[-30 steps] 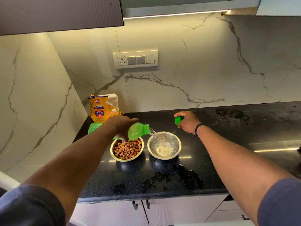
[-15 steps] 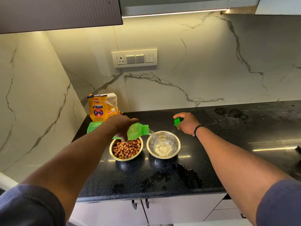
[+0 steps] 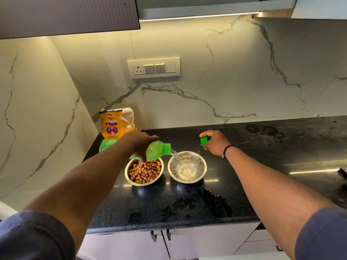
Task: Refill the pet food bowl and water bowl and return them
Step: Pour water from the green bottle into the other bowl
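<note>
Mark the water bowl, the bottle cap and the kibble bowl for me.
water bowl [image 3: 203, 162]: head view, right rim.
bottle cap [image 3: 203, 140]: head view, green top showing in the right hand.
kibble bowl [image 3: 144, 172]: head view, kibble at centre.

Warm strip light [image 3: 197, 15] under the upper cabinets, above and beyond the hands; main source. Marble wall [image 3: 234, 76] brightly and evenly lit, yellowish cast. Black counter [image 3: 187, 209] dark, with streak glare right of the right hand [image 3: 216, 142] and small highlights near both bowls. Soft shadows beneath the bowls. Wide-angle bowing at frame edges; sleeves at the bottom corners soft. Centre sharp; no motion blur.
</note>
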